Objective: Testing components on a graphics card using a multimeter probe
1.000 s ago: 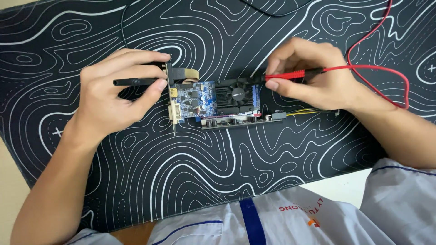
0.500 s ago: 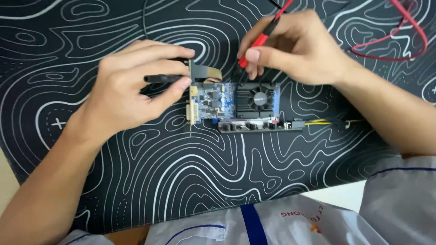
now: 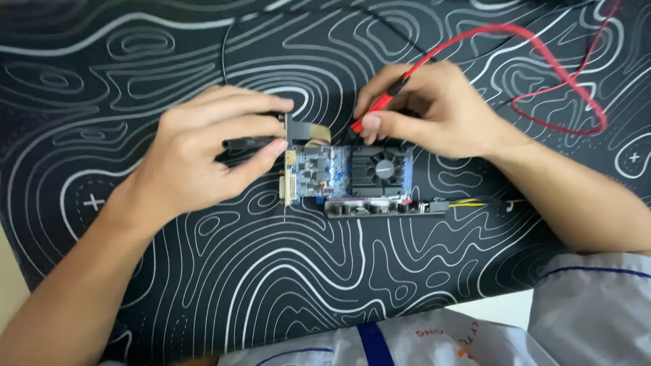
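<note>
The left hand [image 3: 203,159] is closed around a black probe [image 3: 247,143], pinching it between thumb and fingers, its tip at the metal bracket [image 3: 286,169] on the left end of the circuit card [image 3: 349,173]. The right hand [image 3: 434,112] grips a red probe [image 3: 376,108] like a pen, slanted down so that its point meets the card's upper edge just left of the black fan [image 3: 383,166].

A second ago the red probe lay almost flat across the card's right part; half a second ago it was already raised and angled, and now it stands steeper, with the right hand shifted further over the top edge. The left hand keeps the same hold at the bracket.

The blue card lies flat in the middle of the worktop, on a black mat [image 3: 305,285] with white wavy lines. A red lead [image 3: 563,74] loops away behind the right wrist, and thin yellow wires [image 3: 471,202] run off the card's right end.
</note>
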